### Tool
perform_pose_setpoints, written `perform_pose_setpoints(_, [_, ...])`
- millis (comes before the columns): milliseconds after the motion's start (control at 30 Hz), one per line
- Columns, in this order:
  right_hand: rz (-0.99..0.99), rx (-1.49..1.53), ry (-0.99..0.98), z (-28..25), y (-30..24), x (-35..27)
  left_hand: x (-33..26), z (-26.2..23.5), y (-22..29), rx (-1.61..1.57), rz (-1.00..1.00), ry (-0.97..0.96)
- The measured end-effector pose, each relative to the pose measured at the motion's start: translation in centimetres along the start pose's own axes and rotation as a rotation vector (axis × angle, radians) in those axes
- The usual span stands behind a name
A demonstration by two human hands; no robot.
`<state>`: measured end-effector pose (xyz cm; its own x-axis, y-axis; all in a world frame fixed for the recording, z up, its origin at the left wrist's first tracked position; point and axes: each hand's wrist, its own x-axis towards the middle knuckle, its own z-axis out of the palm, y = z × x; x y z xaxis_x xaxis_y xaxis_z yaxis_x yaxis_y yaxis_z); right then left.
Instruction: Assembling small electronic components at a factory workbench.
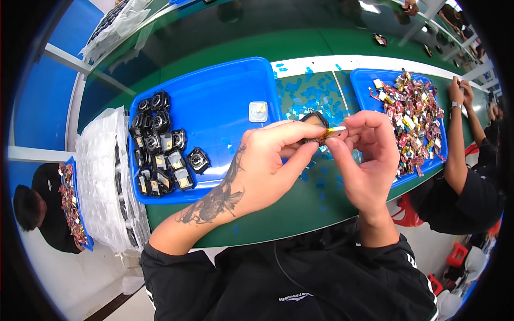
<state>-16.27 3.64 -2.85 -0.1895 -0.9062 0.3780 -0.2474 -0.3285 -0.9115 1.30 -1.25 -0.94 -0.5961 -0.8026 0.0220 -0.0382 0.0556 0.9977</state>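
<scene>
My left hand (267, 160) grips a black watch-like casing (315, 119) between thumb and fingers, over the green table. Beside it, my right hand (372, 166) pinches a small white and yellow electronic part (335, 130) at the casing's edge. Whether that part is still joined to the casing I cannot tell, as fingers cover the contact. To the left lies a blue tray (214, 91) with several black casings (159, 120) grouped along its left side. One pale square piece (258, 112) sits near the tray's right edge.
Small blue film scraps (316, 93) litter the green table (246, 227) beyond my hands. A second blue tray (362, 85), heaped with small electronic parts (415, 117), stands at right. Stacked white plastic trays (104, 171) are at left. Co-workers sit on both sides.
</scene>
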Motion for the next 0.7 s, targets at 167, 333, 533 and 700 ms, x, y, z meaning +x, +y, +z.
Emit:
perform_pose_setpoints(167, [0.017, -0.041, -0.027, 0.0, 0.1, 0.0, 0.2, 0.5, -0.3, -0.074, 0.032, 0.021])
perform_pose_setpoints(333, [0.089, -0.042, -0.019, 0.5, 0.2, 0.0, 0.3, 0.9, -0.2, -0.224, 0.003, 0.045])
perform_pose_setpoints(533, [0.207, -0.026, -0.14, 1.2, -0.3, 1.0, 0.0, 0.5, -1.7, -0.113, -0.001, 0.153])
perform_pose_setpoints(700, [-0.016, -0.185, -0.211, 1.8, -1.0, 2.5, 0.1, -0.8, -0.9, -0.062, 0.051, 0.166])
